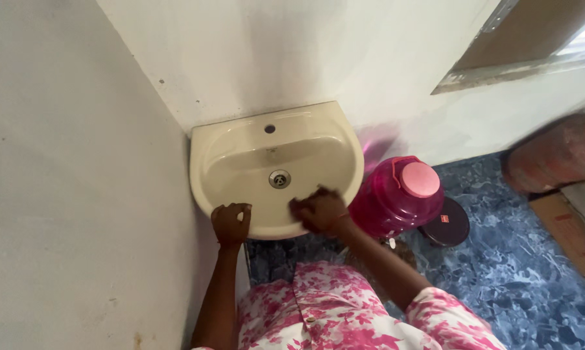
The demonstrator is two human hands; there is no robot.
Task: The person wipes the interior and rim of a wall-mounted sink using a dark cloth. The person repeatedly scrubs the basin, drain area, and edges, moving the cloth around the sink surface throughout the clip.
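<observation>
Sink, cream, fixed in wall corner, drain at bowl middle, small hole at back ledge. Our left hand curls over front rim, grip clamped on sink edge. Our right hand rests inside bowl near front rim, blurred; we cannot tell whether its fingers close on anything. Pink water jug with pink lid stands on blue patterned floor just beside sink, dark round lid next to it.
</observation>
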